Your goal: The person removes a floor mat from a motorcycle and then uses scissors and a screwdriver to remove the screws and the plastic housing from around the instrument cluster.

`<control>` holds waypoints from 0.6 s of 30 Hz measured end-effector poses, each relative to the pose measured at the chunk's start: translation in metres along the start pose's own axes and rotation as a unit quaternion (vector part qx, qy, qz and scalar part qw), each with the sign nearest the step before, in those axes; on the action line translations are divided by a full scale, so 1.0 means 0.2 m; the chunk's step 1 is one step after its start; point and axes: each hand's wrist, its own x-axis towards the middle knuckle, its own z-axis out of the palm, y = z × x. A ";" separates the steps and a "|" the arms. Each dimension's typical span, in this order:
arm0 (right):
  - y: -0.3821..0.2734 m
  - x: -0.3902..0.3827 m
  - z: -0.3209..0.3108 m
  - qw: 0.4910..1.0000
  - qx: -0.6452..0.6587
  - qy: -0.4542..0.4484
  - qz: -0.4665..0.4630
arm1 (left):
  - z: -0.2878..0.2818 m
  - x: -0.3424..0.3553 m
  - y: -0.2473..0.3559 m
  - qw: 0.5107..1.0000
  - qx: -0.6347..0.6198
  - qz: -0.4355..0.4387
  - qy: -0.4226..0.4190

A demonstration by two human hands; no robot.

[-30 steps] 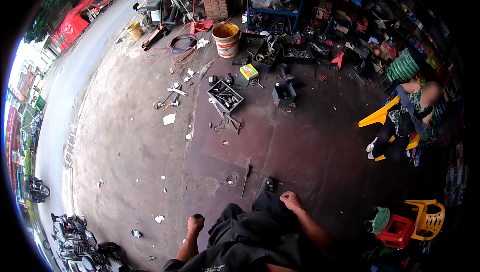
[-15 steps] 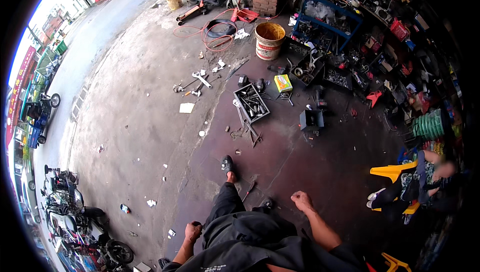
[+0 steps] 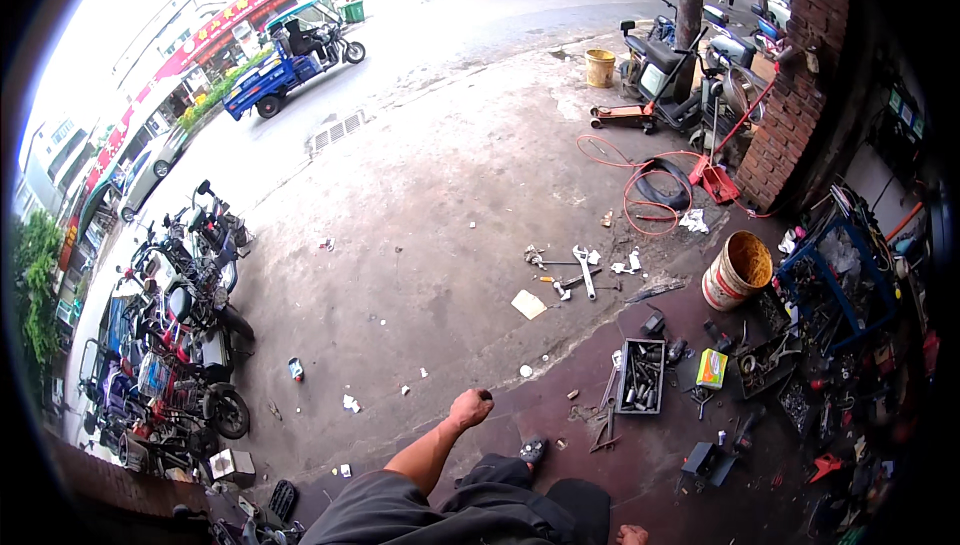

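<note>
My left hand (image 3: 470, 407) is raised over the floor at lower centre, fingers curled around something small and dark that I cannot make out. My right hand (image 3: 632, 535) shows only partly at the bottom edge, fingers curled, their contents hidden. My dark shoe (image 3: 533, 451) is on the reddish floor. Beyond it lie a tray of sockets and tools (image 3: 640, 375), a yellow-green box (image 3: 711, 369) and a small dark open box (image 3: 702, 459). A large wrench (image 3: 586, 275) and scattered tools rest on the pale concrete farther ahead.
Motorcycles (image 3: 195, 345) stand left. A large bucket (image 3: 722, 285), a blue rack (image 3: 835, 275) and scattered parts crowd the right. A coiled red hose (image 3: 632, 203), tyre (image 3: 678, 195), floor jack (image 3: 620, 115) and brick pillar (image 3: 790, 135) are farther back. A blue cargo tricycle (image 3: 262, 85) is on the road.
My view has swung left toward the street, so the seated person and chairs have left view. My left hand is higher in the picture and my right has dropped to the bottom edge.
</note>
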 end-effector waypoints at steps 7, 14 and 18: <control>-0.90 0.28 0.06 0.992 -0.027 -0.091 -0.079 | 0.09 -0.04 0.08 0.999 -0.047 -0.012 0.024; -1.45 0.28 0.05 0.940 -0.190 0.014 -0.284 | 0.36 -0.38 -0.33 0.970 -0.102 -0.207 -0.080; -1.34 0.14 -0.08 0.961 -0.222 0.039 -0.163 | 0.33 -0.50 -0.17 0.977 -0.105 -0.131 -0.133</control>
